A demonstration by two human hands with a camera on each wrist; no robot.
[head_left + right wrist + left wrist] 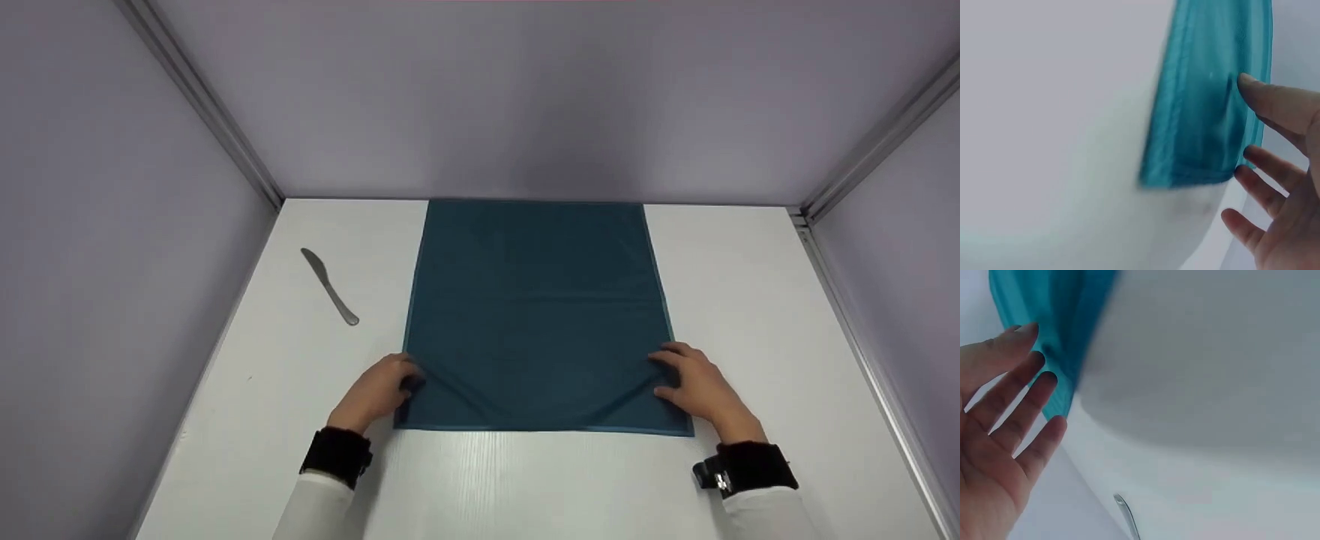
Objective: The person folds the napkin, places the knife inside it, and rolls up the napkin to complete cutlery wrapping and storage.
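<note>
Our two hands sit at the near corners of the cloth, which lies flat on the counter, reaching from just in front of us to the back wall. It is close to square, slightly longer front to back, so its far edge lies straight ahead of both grips and well apart from them.

Our left hand is at the near left corner; in the head view its fingertips seem to curl onto the cloth's edge, while the wrist view shows the fingers spread and fairly straight against the fabric, so we cannot tell whether it pinches. Our right hand rests on the near right corner with fingers extended and loose, pressing rather than clutching. Faint creases run between the two hands along the near hem. Both hands are equally near their own corners.

A knife lies on the counter to the left, nearer our left hand but apart from it.

Both wrist views are blurred; whether either thumb is under the cloth is hidden.
</note>
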